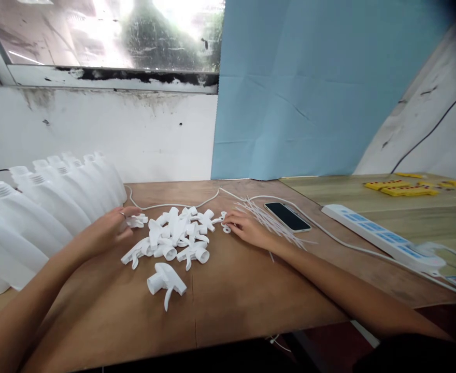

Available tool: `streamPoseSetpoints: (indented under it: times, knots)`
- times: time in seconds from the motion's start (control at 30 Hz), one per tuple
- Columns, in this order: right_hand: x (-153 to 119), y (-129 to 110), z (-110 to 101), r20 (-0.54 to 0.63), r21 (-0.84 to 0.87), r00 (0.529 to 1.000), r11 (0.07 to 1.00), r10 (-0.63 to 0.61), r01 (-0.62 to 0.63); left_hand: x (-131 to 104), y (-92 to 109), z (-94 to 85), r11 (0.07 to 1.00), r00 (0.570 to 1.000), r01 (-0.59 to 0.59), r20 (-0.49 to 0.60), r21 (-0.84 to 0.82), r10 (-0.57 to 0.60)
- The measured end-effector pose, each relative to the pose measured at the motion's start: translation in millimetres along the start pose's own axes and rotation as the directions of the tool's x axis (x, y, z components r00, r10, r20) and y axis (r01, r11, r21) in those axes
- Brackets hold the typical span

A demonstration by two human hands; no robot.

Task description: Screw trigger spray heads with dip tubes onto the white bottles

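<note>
My left hand (109,231), with a ring on one finger, is curled around the end of a white trigger spray head (138,221), left of a heap of such spray heads (177,230). My right hand (249,229) is at the heap's right side, fingers drawn together over small white ring washers (227,229). Whatever is between those fingertips is too small to make out. A single spray head (166,282) lies on its side in front of the heap, on the brown tabletop (243,305).
White bottles (76,191) without caps line the left side. Thin white tubes (269,220) lie beside a phone (288,216). A white cable (329,235) crosses behind them, near a power strip (383,235). Yellow pieces (402,187) lie at the far right.
</note>
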State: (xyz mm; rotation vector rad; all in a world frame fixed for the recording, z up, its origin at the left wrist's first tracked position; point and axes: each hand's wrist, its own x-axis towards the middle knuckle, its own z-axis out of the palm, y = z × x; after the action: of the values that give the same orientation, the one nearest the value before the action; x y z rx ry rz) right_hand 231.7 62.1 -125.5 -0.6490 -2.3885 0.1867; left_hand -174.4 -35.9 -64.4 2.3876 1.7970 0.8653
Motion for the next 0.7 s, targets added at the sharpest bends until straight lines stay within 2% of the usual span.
streamPoseSetpoints:
  times: [0.1, 0.13, 0.2, 0.3, 0.43, 0.5, 0.6, 0.67, 0.7]
  knots:
    - [5.7, -8.1, -9.7, -0.067, -0.038, 0.997, 0.999, -0.034, 0.032, -0.8, 21.0, 2.4, 1.0, 0.999, -0.027, -0.04, -0.005, 0.027]
    - [7.1, -10.8, -12.5, -0.082, -0.044, 0.996, 0.998, -0.045, 0.041, -1.3, 27.5, 5.5, 0.998, 0.996, -0.07, -0.053, -0.004, 0.07]
    - [7.9, -15.8, -16.1, -0.099, -0.043, 0.993, 0.997, -0.065, 0.061, -2.4, 35.8, 13.7, 0.975, 0.975, -0.221, 0.001, 0.028, 0.221]
    - [5.0, -20.8, -14.7, -0.082, -0.042, 0.994, 0.996, -0.078, 0.075, -5.9, 34.0, 22.6, 0.922, 0.921, -0.379, 0.125, 0.075, 0.369]
    - [0.9, -25.9, -6.0, -0.054, -0.036, 0.995, 0.996, -0.088, 0.086, -16.0, 30.1, 17.0, 0.901, 0.881, -0.431, 0.194, -0.043, 0.431]
    - [0.9, -30.1, -2.4, -0.057, -0.034, 0.992, 0.994, -0.11, 0.108, -22.2, 40.9, 11.6, 0.855, 0.83, -0.494, 0.209, -0.155, 0.518]
    - [2.0, -37.4, 0.9, -0.057, -0.052, 0.987, 0.988, -0.15, 0.147, -32.7, 71.1, 11.6, 0.744, 0.691, -0.597, 0.278, -0.3, 0.667]
    - [2.2, -40.8, 2.5, -0.051, -0.058, 0.984, 0.984, -0.169, 0.166, -40.5, 90.2, 19.3, 0.681, 0.597, -0.65, 0.327, -0.337, 0.732]
    - [2.0, -41.6, 3.4, -0.052, -0.057, 0.983, 0.984, -0.174, 0.171, -44.1, 96.7, 25.1, 0.658, 0.567, -0.679, 0.335, -0.325, 0.752]
